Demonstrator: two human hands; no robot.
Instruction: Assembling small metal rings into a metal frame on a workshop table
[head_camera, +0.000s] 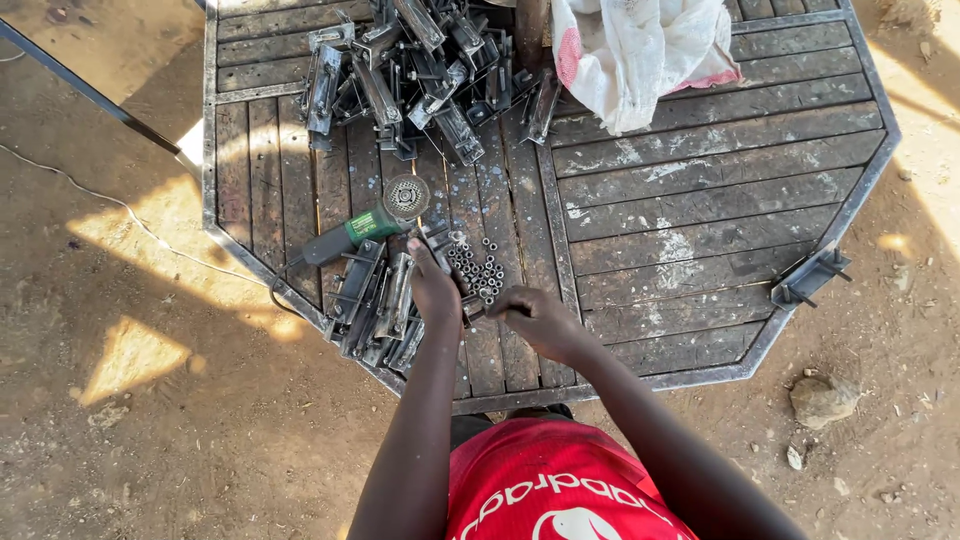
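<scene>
The right hand's (538, 318) fingers (503, 303) pinched narrow, apparently on one small nut, at the edge of the nuts (478, 270). The left hand (432, 288) curled around a metal bracket (432, 243) beside them on the slatted surface (700, 200), near the green grinder (362, 227).

On the table (700, 200), the nuts (478, 272) lie near the front edge. The angle grinder (362, 228) sits at their 9 o'clock, the heap of metal brackets (420, 70) at 12, the sack (640, 55) at 1 o'clock. A smaller bracket stack (375, 310) lies at their 8 o'clock.
</scene>
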